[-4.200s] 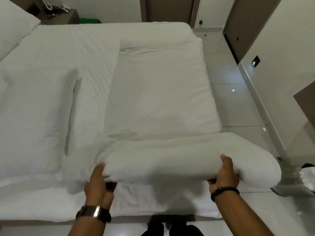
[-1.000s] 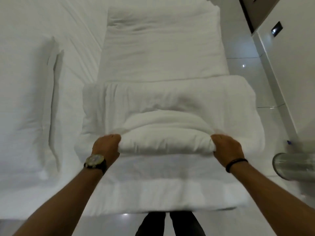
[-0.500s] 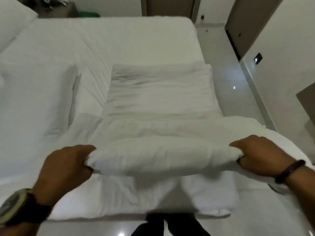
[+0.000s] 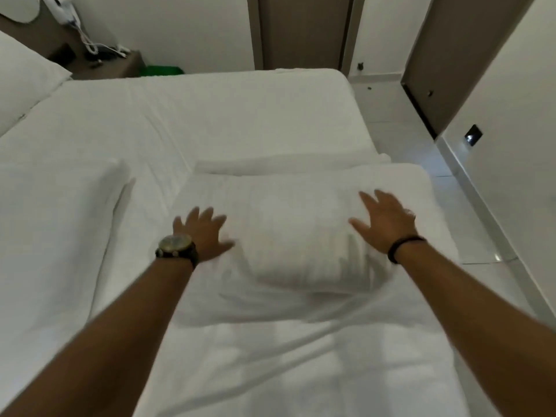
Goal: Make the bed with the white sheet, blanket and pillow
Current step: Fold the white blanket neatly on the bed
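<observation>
So from the head cam, looking down along both bare forearms: the folded white blanket (image 4: 304, 236) sits as a thick, puffy bundle on the right half of the bed, on top of the white sheet (image 4: 210, 115), with its right end reaching the mattress's right edge. A flatter layer of the same white fabric sticks out underneath it toward the far side and toward the camera. The left hand (image 4: 201, 233) has its fingers spread wide, palm down, at the bundle's left end, thumb pointing in toward the fold; it's a bit motion-blurred, so I can't tell if it's really pressing or just above the fabric. The right hand (image 4: 385, 221) is fanned out the same way on the bundle's upper right part, fingers straight, holding nothing. There's a wristwatch (image 4: 176, 246) on the left wrist and a dark bracelet (image 4: 404, 246) on the right one. A flat white pillow (image 4: 51, 224) lies on the left side of the bed, just beside the blanket, and another pillow (image 4: 21, 82) leans at the top left corner. Behind that is a dark nightstand (image 4: 111, 66) with a white phone (image 4: 64, 10) mounted above it, cord dangling down. Right of the bed is glossy tiled floor (image 4: 403, 130) and a brown door (image 4: 301, 28) straight ahead.
</observation>
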Motion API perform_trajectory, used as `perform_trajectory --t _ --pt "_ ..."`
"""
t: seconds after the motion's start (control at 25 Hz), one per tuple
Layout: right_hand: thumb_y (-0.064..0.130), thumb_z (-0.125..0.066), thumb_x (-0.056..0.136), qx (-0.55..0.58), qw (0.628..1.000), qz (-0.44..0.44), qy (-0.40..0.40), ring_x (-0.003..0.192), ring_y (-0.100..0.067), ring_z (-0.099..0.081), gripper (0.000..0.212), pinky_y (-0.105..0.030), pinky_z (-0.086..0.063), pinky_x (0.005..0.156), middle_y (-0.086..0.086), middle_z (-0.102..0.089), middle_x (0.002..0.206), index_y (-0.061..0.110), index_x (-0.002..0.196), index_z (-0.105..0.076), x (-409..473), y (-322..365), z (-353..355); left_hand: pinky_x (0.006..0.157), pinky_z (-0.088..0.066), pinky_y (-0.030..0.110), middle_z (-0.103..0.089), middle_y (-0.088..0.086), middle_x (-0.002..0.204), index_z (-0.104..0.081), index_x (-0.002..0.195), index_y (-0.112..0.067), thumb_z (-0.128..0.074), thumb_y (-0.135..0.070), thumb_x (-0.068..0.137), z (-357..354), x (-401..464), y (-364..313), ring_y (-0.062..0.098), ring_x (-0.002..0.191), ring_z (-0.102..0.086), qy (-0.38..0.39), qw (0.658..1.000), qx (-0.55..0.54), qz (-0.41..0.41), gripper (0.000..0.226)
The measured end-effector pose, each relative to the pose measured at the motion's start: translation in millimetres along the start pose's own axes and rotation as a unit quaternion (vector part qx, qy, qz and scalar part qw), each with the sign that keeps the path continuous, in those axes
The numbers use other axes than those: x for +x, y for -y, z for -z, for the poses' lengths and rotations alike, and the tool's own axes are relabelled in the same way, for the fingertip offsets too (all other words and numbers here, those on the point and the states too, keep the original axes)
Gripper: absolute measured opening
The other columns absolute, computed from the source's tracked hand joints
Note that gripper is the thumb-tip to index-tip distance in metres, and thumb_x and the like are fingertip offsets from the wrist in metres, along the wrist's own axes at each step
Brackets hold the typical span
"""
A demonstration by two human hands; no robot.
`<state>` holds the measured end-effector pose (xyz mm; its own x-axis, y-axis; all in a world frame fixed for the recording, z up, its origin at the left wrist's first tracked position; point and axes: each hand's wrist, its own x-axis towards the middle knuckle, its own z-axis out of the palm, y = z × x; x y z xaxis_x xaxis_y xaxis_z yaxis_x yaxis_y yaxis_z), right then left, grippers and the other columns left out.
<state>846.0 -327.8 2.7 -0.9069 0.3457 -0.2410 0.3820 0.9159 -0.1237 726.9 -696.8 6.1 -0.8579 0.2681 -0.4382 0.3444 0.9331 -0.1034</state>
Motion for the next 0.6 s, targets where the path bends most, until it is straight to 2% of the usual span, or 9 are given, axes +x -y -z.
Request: perform_trajectory --t 0.08,0.16,0.24,0.32,0.36,0.4,0.44,0.52,0.6 --pt "0.078 -0.030 0.083 -0.044 0.998 0.023 0.050 0.150 -0.028 0.001 0.088 -0.056 -0.006 0.117 -0.003 0.001 0.165 0.032 0.155 -0.006 -8 -5 -51 0.120 -0.011 0.061 -0.004 0.000 0.170 -0.008 0.159 -0.031 -0.052 -0.080 0.077 -55 1 -5 0.029 0.155 -0.005 0.043 0.999 -0.006 0.001 0.104" --pt "0.090 -0.014 0.069 -0.067 0.994 0.050 0.070 0.150 -0.028 0.009 0.106 -0.059 0.006 0.116 -0.004 0.009 0.164 0.031 0.155 0.001 -15 -20 -86 0.119 -0.019 0.059 -0.010 -0.002 0.169 -0.009 0.158 -0.031 -0.057 -0.081 0.071 -82 -7 -4 0.026 0.154 -0.011 0.049 0.999 -0.018 -0.004 0.112" --pt "0.096 -0.005 0.062 -0.121 0.985 0.106 0.070 0.150 -0.035 -0.003 0.117 -0.068 -0.001 0.113 -0.012 -0.001 0.163 0.025 0.155 -0.009 -25 -32 -103 0.107 -0.036 0.054 -0.034 -0.001 0.158 -0.027 0.152 -0.032 -0.059 -0.084 0.064 -87 -11 -3 0.027 0.145 -0.032 0.006 0.999 0.012 -0.034 0.107" --pt "0.093 -0.016 0.068 -0.103 0.988 0.115 0.004 0.146 -0.041 -0.020 0.111 -0.072 -0.007 0.110 -0.019 -0.019 0.159 0.019 0.151 -0.024 -31 -47 -110 0.099 -0.042 0.050 -0.051 0.003 0.143 -0.044 0.142 -0.030 -0.048 -0.092 0.061 -80 -7 8 0.031 0.132 -0.047 -0.093 0.996 -0.006 0.011 0.102" --pt "0.090 -0.027 0.070 -0.069 0.994 0.075 -0.045 0.145 -0.043 -0.020 0.106 -0.069 0.000 0.111 -0.022 -0.023 0.158 0.019 0.149 -0.028 -31 -57 -109 0.100 -0.043 0.051 -0.053 0.008 0.141 -0.046 0.142 -0.027 -0.045 -0.094 0.063 -74 1 20 0.034 0.130 -0.050 -0.134 0.986 -0.057 0.083 0.103" --pt "0.086 -0.036 0.069 -0.027 0.994 0.003 -0.109 0.145 -0.043 -0.017 0.105 -0.065 0.006 0.111 -0.023 -0.022 0.158 0.019 0.149 -0.027 -30 -66 -106 0.102 -0.043 0.052 -0.052 0.014 0.142 -0.044 0.143 -0.021 -0.046 -0.094 0.065 -67 9 34 0.038 0.129 -0.050 -0.144 0.965 -0.143 0.167 0.107" --pt "0.085 -0.042 0.069 0.024 0.983 -0.094 -0.154 0.145 -0.044 -0.015 0.107 -0.064 0.005 0.112 -0.024 -0.019 0.159 0.018 0.150 -0.023 -25 -74 -100 0.102 -0.044 0.053 -0.054 0.020 0.140 -0.044 0.142 -0.014 -0.050 -0.092 0.065 -61 17 47 0.042 0.126 -0.052 -0.126 0.931 -0.249 0.234 0.109" --pt "0.087 -0.052 0.063 0.136 0.950 -0.250 -0.129 0.139 -0.047 -0.024 0.115 -0.066 -0.017 0.109 -0.026 -0.023 0.154 0.022 0.150 -0.015 -13 -86 -84 0.093 -0.050 0.051 -0.060 0.026 0.126 -0.052 0.127 -0.004 -0.055 -0.083 0.072 -63 28 61 0.045 0.111 -0.058 -0.077 0.879 -0.389 0.266 0.096" --pt "0.083 -0.055 0.059 0.192 0.935 -0.272 -0.118 0.126 -0.048 -0.041 0.114 -0.060 -0.034 0.102 -0.028 -0.038 0.142 0.022 0.148 -0.020 -9 -95 -77 0.083 -0.049 0.047 -0.061 0.029 0.115 -0.053 0.110 -0.002 -0.052 -0.068 0.088 -78 15 55 0.043 0.098 -0.057 -0.084 0.870 -0.410 0.261 0.070"
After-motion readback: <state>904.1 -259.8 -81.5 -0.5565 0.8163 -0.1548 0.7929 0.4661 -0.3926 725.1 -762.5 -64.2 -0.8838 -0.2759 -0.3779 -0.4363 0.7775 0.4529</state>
